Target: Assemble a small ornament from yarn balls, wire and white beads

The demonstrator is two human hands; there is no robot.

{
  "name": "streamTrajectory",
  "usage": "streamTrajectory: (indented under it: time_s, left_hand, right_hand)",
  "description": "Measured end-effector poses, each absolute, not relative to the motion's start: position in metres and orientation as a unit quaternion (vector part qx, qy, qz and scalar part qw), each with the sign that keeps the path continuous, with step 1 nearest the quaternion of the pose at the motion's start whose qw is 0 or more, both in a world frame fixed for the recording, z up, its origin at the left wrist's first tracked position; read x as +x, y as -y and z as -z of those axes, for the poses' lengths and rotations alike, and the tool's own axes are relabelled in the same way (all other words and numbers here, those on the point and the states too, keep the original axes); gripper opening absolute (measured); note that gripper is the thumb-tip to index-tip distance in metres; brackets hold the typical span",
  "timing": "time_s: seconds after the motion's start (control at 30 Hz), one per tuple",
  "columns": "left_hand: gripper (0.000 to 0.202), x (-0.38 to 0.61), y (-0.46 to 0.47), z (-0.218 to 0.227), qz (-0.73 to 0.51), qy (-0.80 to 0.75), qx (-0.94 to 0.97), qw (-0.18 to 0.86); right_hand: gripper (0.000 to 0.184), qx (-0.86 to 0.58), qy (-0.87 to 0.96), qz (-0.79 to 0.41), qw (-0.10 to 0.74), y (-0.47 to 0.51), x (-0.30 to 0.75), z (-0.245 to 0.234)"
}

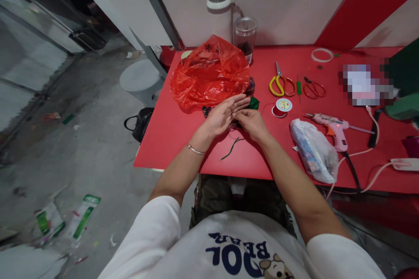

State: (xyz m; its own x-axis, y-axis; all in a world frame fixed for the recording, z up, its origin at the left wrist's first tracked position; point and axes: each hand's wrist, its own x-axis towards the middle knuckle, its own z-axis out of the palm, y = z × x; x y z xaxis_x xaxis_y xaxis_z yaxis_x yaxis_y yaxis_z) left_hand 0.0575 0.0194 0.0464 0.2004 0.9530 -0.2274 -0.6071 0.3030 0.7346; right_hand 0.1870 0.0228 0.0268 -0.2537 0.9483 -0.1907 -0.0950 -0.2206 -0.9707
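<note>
My left hand [223, 117] is held flat, its fingers stretched out to the right. Against its palm side, my right hand [252, 123] is closed in a pinch; whatever sits between its fingertips is hidden. Just beyond the fingers lies a bundle of green thread [254, 103], partly covered by the hands. A dark multicoloured thread bundle [251, 86] shows behind it, beside a crumpled red plastic bag [209, 80]. Thin dark strands hang below the hands. A short green cord [231, 148] lies on the red table [183, 148] nearer to me.
To the right lie yellow-handled scissors [276, 85], red-handled snips [314, 89], a green-handled pick [299, 88] and a thread spool [283, 105]. Farther right are a white plastic bag [314, 152], a pink glue gun [337, 128] and cables. A clear jar [245, 37] stands at the back.
</note>
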Motion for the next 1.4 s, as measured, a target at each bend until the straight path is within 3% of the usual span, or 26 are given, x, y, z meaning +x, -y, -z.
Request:
streamTrajectory:
  time_s: [0.2, 0.3, 0.47, 0.6, 0.73, 0.9, 1.07, 1.17, 1.3, 1.4]
  left_hand:
    - [0.035, 0.058, -0.017, -0.054, -0.538, -0.328, 0.274, 0.727]
    - [0.025, 0.056, -0.016, -0.054, -0.559, -0.329, 0.298, 0.700]
    - [0.025, 0.052, -0.016, -0.045, -0.553, -0.404, 0.442, 0.579]
    - [0.011, 0.050, -0.019, -0.037, -0.561, -0.428, 0.491, 0.511]
    - [0.020, 0.049, -0.022, -0.032, -0.557, -0.421, 0.517, 0.495]
    - [0.037, 0.047, -0.021, -0.036, -0.621, -0.440, 0.548, 0.348]
    - [0.047, 0.042, -0.023, -0.041, -0.657, -0.465, 0.504, 0.313]
    - [0.046, 0.045, -0.024, -0.039, -0.643, -0.471, 0.519, 0.309]
    - [0.038, 0.055, -0.017, -0.037, -0.571, -0.477, 0.618, 0.254]
    - [0.031, 0.063, -0.008, -0.036, -0.469, -0.451, 0.725, 0.224]
  right_hand:
    - [0.027, -0.443, 0.368, -0.721, 0.385, -0.023, 0.190, -0.040]
    - [0.029, -0.414, 0.337, -0.755, 0.381, -0.027, 0.195, -0.044]
    - [0.038, -0.387, 0.325, -0.771, 0.387, -0.033, 0.202, -0.047]
    - [0.038, -0.378, 0.334, -0.774, 0.384, -0.033, 0.205, -0.045]
    - [0.035, -0.372, 0.333, -0.779, 0.379, -0.034, 0.206, -0.043]
    - [0.029, -0.371, 0.381, -0.755, 0.384, -0.030, 0.207, -0.055]
    - [0.022, -0.459, 0.557, -0.605, 0.336, -0.012, 0.252, -0.081]
    - [0.018, -0.574, 0.664, -0.377, 0.295, -0.006, 0.294, -0.090]
    - [0.028, -0.682, 0.699, -0.096, 0.191, -0.006, 0.314, -0.087]
    - [0.048, -0.610, 0.734, -0.106, 0.279, -0.005, 0.291, -0.077]
